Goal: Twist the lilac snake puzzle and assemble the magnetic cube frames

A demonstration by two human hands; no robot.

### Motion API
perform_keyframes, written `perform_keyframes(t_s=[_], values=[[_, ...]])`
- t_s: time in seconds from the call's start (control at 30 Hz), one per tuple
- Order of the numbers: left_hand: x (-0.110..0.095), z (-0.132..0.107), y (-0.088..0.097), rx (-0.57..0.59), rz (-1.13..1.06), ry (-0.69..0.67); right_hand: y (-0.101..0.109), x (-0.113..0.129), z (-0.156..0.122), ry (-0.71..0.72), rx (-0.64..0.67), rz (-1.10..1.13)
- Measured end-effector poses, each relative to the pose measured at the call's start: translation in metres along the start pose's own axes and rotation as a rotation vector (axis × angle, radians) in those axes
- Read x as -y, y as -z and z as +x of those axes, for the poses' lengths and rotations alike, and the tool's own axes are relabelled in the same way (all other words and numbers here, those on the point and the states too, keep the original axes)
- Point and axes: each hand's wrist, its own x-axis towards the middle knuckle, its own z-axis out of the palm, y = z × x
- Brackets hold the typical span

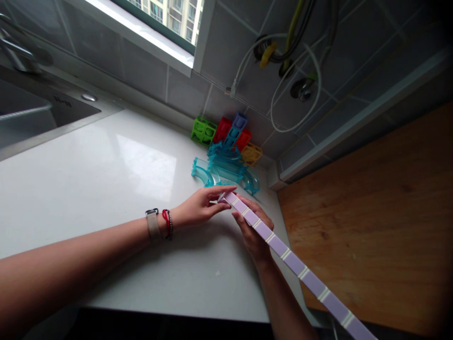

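Observation:
A long lilac strip made of linked segments with pale joints, like a toy track, runs from the middle of the view down to the lower right. My left hand pinches its far end between thumb and fingers. Just behind that end, my right hand grips the strip from below, thumb on the near side. Beyond my hands, clear blue plastic track pieces lie on the white counter, some curved. Behind them stand green blocks, a red block, a purple block and a yellow block.
The white counter reaches left to a metal sink with a faucet. A wooden panel fills the right side. Cables and a valve are on the tiled wall, beside a window.

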Motion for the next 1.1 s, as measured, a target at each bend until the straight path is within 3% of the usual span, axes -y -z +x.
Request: perform_keyframes(t_s=[0.2,0.37,0.53,0.63,0.77,0.97,1.1], values=[[0.001,-0.002,-0.003,-0.225,0.185,0.031,-0.002,0.0,0.001,0.086,-0.082,-0.019],[-0.001,-0.005,-0.009,-0.255,0.244,0.013,0.0,0.0,0.001,0.05,-0.047,-0.04],[-0.003,-0.004,-0.009,-0.226,0.258,-0.008,-0.002,0.001,0.001,0.071,-0.05,-0.005],[-0.006,-0.003,-0.005,-0.186,0.268,-0.013,0.001,0.004,0.0,0.021,-0.02,-0.003],[-0.011,-0.002,0.001,-0.217,0.282,0.01,0.006,0.007,0.0,-0.028,0.005,0.036],[-0.006,0.002,0.002,-0.124,0.018,0.096,0.002,0.005,0.0,0.02,-0.051,0.011],[-0.002,0.003,0.0,-0.088,-0.015,0.07,0.001,0.005,0.001,0.097,-0.107,-0.031]])
